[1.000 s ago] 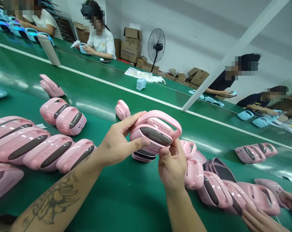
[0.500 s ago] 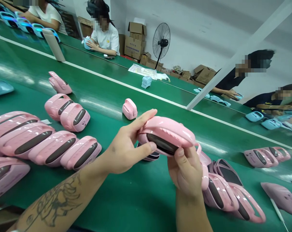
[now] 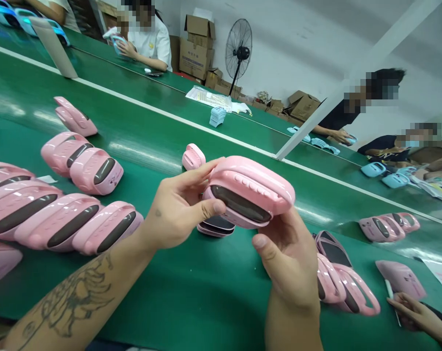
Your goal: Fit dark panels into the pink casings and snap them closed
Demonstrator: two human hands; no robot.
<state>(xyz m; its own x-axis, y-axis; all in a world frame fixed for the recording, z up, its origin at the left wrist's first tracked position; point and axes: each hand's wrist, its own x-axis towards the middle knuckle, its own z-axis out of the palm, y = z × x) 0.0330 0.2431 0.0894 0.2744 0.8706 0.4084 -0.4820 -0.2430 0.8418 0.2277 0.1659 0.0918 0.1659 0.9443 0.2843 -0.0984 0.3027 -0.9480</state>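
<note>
My left hand and my right hand hold a glossy pink plastic device with a dark grey oval panel in the air above the green belt. My left fingers and thumb grip its left end, and my right hand cups its lower right edge. Under it lies a stack of dark-panelled pink casings, partly hidden. A small pink casing stands just beyond my left fingers. Rows of pink devices lie left of my left forearm, and more lie right of my right hand.
A co-worker's hand holds a thin white stick beside a pink casing at the lower right. The green conveyor belt has a white-lined edge. Beyond stand seated co-workers, a fan, and cardboard boxes.
The pink device has rotated in my hands, its panel now facing more toward me. My right hand has shifted lower and the view has tilted. Several pink casings at the right have gone.
</note>
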